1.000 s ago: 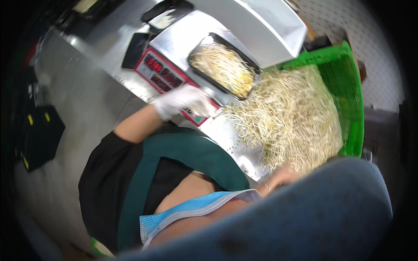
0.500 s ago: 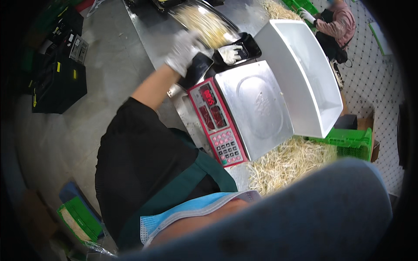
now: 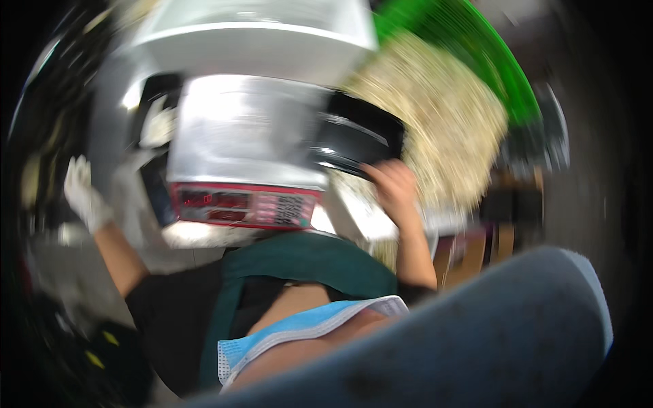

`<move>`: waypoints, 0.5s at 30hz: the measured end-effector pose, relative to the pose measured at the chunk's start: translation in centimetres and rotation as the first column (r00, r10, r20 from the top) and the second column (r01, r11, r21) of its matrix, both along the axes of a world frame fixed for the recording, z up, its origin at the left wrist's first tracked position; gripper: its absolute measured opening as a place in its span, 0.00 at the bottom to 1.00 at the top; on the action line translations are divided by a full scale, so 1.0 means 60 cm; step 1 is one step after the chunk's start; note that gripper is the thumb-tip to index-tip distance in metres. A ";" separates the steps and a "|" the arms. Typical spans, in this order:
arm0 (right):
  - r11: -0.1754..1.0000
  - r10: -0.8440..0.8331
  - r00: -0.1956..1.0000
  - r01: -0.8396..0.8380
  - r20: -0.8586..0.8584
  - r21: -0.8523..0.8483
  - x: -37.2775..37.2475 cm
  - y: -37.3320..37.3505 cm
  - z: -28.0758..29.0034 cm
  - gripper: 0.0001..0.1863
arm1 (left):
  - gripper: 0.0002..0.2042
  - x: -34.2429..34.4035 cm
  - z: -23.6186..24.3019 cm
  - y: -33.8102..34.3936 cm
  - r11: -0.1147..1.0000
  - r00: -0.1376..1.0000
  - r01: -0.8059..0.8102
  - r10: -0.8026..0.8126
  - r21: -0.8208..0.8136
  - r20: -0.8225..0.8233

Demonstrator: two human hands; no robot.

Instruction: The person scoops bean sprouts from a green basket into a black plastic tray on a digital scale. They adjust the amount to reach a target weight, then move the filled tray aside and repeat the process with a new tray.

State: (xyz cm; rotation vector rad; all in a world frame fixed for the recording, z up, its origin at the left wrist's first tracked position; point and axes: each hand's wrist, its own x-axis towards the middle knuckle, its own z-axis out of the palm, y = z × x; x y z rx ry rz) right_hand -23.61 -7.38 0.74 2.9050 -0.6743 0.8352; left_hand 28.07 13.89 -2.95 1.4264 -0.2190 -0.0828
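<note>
My right hand [image 3: 394, 189], bare, grips the near right edge of an empty-looking black plastic tray [image 3: 357, 132]. This tray is tilted between the steel-topped weighing scale [image 3: 238, 129] and a large heap of pale bean sprouts [image 3: 442, 112]. On the far left my left hand [image 3: 85, 194], in a white glove, has its fingers stretched out, and nothing shows in it. Between that hand and the scale lies a loose white glove [image 3: 159, 124] over a black container [image 3: 165, 85]. Motion blur smears the details.
Behind the scale stands a white open box [image 3: 258, 51]. A green crate [image 3: 500, 58] borders the sprouts on the far right. Cardboard boxes [image 3: 469, 255] sit low on the right, below the table. A dark flat object [image 3: 158, 187] leans by the scale's left side.
The view has swung round to the right. My right hand has come into sight with the black tray. My left hand has left the dark object and the sprout tray beside the scale.
</note>
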 end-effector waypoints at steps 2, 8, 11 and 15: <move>0.981 0.193 0.981 -0.193 0.018 0.009 0.056 -0.016 -0.008 0.17 | 0.20 -0.067 -0.030 -0.008 0.974 0.973 0.224 -0.226 0.040 0.044; 0.984 0.103 0.972 -0.130 0.212 0.118 -0.009 -0.028 -0.002 0.28 | 0.17 -0.326 0.042 -0.102 0.953 0.927 0.302 -0.299 0.023 0.227; 0.954 -0.282 0.936 0.248 0.213 0.170 -0.173 -0.061 -0.074 0.27 | 0.16 -0.401 0.043 -0.091 0.904 0.852 0.421 -0.421 0.071 0.310; 0.679 -0.711 0.683 0.729 0.168 -0.087 -0.486 -0.159 -0.115 0.21 | 0.13 -0.553 0.033 -0.103 0.695 0.597 0.678 -0.711 0.240 0.371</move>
